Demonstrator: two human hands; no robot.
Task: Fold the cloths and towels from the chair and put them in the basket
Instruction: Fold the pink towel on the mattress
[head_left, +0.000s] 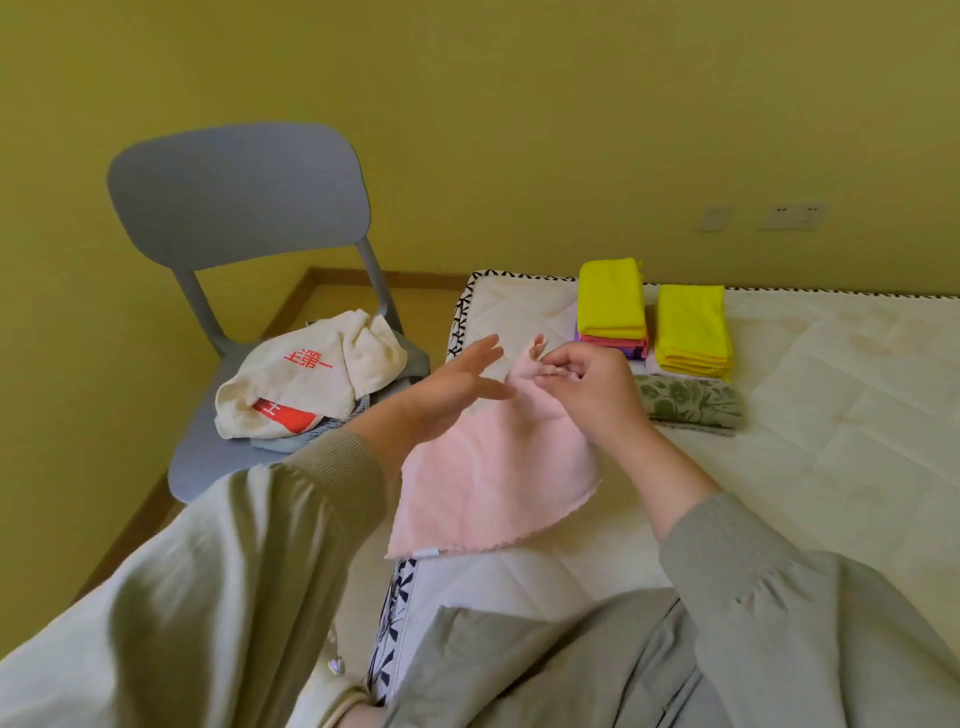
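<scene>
A pink cloth hangs in the air over the near corner of the mattress. My right hand pinches its top corner. My left hand is beside it with fingers straight, touching the cloth's left edge. On the grey chair at the left lies a crumpled cream towel with red print over a blue-grey cloth. Folded on the mattress are a yellow stack on pink and purple cloths, a second yellow stack and a green floral cloth. No basket is in view.
The yellow-green wall runs behind the chair and the mattress, with two sockets at the right. A strip of wooden floor shows left of the chair. My grey-green sleeves fill the bottom of the view.
</scene>
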